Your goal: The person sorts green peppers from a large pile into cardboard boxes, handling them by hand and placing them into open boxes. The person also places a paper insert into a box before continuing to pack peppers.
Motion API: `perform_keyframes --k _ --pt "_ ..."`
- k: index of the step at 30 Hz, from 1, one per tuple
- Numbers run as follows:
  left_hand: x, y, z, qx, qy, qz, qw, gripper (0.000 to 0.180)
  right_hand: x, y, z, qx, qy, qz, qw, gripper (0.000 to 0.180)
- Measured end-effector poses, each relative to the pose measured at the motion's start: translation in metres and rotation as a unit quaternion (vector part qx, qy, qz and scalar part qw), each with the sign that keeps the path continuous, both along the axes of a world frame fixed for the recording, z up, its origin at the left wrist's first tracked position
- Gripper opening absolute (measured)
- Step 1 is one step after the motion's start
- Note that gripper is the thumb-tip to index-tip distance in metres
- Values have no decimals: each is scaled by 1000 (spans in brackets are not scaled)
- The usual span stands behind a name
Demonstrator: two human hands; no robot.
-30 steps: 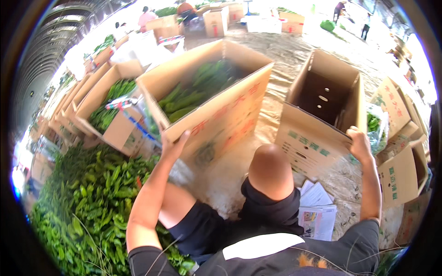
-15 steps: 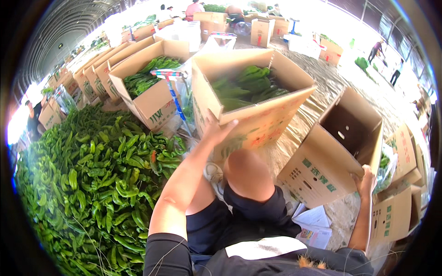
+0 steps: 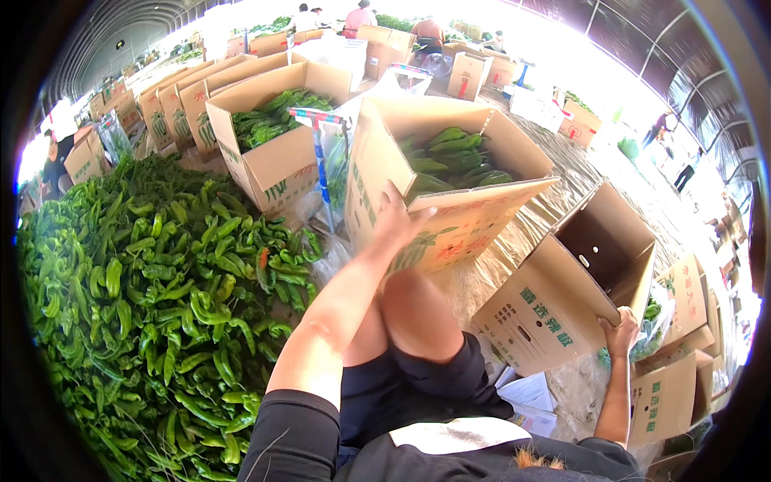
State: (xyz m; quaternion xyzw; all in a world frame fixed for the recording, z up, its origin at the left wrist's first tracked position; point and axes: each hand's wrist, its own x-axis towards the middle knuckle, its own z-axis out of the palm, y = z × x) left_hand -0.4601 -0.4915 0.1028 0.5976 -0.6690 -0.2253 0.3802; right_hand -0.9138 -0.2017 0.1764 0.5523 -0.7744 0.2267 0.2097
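Observation:
An open cardboard box (image 3: 474, 229) holding long green peppers (image 3: 458, 157) stands in front of my knees. My left hand (image 3: 399, 223) is closed on its near corner, the thumb spread along the front panel and the fingers against the left side. To the right, a second open cardboard box (image 3: 534, 321) stands tilted, its dark inside showing no contents, though its bottom is partly hidden. My right hand (image 3: 620, 331) grips the near right edge of this box. A large heap of green peppers (image 3: 161, 305) lies at my left, with one reddish pepper in it.
A stand with a red-and-blue wrapped frame (image 3: 321, 161) is beside the full box. Behind it is another box of peppers (image 3: 277, 173) and a row of cartons. Papers (image 3: 526, 394) lie by my leg; more cartons (image 3: 671, 394) stand right. People (image 3: 359, 20) are far back.
The view has shifted slightly. Both hands keep their holds, and the right-hand box sits a little lower in the picture. The peppers in the full box look sharper now.

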Motion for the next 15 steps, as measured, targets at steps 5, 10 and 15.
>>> perform_keyframes --k 5,10,15 --pt "8 -9 -4 7 59 -37 998 123 10 12 -8 -32 5 -17 999 35" --pt "19 -7 10 48 -4 -33 998 116 10 17 -6 -25 9 -8 1000 34" --pt "7 -12 10 -133 -15 -1 991 98 7 15 -3 36 3 -103 994 40"
